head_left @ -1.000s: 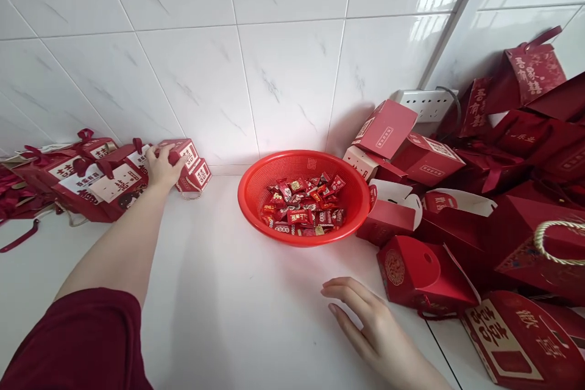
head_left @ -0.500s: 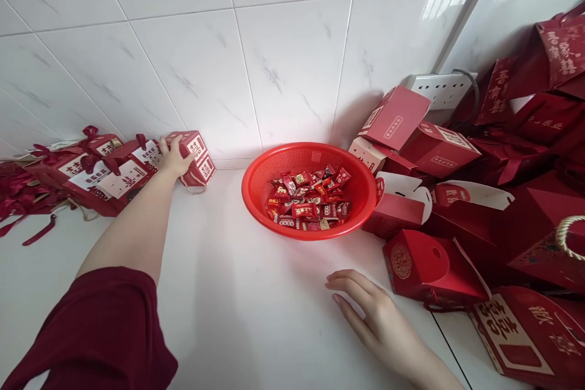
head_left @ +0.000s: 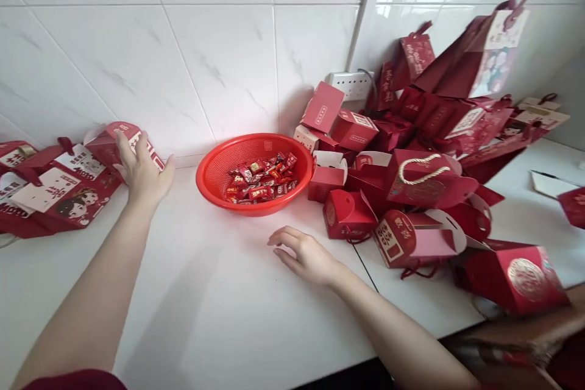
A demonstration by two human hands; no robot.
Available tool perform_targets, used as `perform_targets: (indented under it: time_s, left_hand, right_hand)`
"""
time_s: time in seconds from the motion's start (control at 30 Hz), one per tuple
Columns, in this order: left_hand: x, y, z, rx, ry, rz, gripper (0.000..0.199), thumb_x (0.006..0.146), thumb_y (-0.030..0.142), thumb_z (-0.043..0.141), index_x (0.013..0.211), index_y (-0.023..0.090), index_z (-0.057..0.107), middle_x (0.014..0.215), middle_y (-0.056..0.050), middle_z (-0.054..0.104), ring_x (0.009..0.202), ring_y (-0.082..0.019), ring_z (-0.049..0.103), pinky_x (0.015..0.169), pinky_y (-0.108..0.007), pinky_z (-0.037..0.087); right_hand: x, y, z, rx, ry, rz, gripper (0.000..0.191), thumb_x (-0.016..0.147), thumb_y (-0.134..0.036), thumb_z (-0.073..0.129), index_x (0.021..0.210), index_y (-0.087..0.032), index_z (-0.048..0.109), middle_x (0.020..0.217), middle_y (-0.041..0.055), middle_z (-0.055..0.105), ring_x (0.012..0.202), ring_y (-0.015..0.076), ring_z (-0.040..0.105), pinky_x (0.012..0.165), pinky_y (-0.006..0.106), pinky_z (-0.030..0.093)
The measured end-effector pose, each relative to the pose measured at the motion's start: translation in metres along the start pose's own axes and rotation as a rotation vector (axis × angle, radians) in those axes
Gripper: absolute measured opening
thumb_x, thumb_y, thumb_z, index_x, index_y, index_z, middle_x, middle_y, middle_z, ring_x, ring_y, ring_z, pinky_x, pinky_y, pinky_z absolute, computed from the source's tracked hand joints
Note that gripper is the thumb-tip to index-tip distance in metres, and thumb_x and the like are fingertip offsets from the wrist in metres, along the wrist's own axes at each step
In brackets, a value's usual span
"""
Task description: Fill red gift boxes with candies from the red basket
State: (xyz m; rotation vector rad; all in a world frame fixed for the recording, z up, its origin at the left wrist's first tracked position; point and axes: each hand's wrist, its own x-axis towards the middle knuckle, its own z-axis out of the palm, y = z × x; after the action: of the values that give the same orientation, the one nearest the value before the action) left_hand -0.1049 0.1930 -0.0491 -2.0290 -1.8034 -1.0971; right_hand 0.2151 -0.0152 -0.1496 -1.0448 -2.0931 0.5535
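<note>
Left hand (head_left: 145, 172), left of frame: fingers spread wide over the front of a dark-red cardboard box with pale printed characters (head_left: 104, 143); can't tell if it grips or just touches. Box sits at mid-left against the white marbled tile wall (head_left: 237, 67), right beside dark-red printed gift bags with ribbon handles (head_left: 86, 192). Right hand (head_left: 305, 256), just below frame centre: half open, fingers loosely curled, nothing held, over the white bench (head_left: 237, 304). Round red plastic mesh basket (head_left: 218, 170) near centre, red-wrapped candies (head_left: 262, 181) inside. Red cardboard boxes (head_left: 411, 186) piled right of it.
</note>
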Motion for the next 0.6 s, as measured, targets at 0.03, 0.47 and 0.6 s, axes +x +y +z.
perform_targets:
  time_s: [0.03,0.47,0.6]
  left_hand:
    - [-0.009,0.016,-0.004,-0.031,-0.01,0.016,0.075,0.085,0.04,0.066,0.149,0.016,0.035,0.164,-0.019,0.004,0.151,-0.037,0.01,0.116,-0.064,0.016]
    - [-0.084,0.14,-0.099,-0.464,-1.131,0.197,0.048,0.093,0.053,0.055,0.136,0.031,0.053,0.141,-0.003,0.057,0.129,-0.024,0.054,0.106,-0.037,0.048]
    - [-0.095,0.135,-0.118,-0.37,-1.143,0.278,0.048,0.091,0.049,0.058,0.137,0.036,0.052,0.141,-0.001,0.058,0.129,-0.022,0.055,0.105,-0.034,0.049]
  right_hand:
    - [0.004,-0.004,-0.008,-0.024,0.011,-0.018,0.022,0.096,-0.017,0.051,0.116,-0.021,0.059,0.118,0.0075,0.064,0.104,0.018,0.063,0.091,0.031,0.052]
    - [-0.03,-0.002,-0.221,-0.595,0.822,0.722,0.04,0.088,-0.026,0.048,0.126,-0.018,0.056,0.133,0.0182,0.057,0.125,0.0363,0.051,0.099,0.053,0.042]
    - [-0.099,0.051,-0.249,-0.579,0.569,0.907,0.057,0.081,-0.048,0.057,0.134,-0.029,0.047,0.11,0.0176,0.067,0.097,0.0489,0.062,0.073,0.067,0.045]
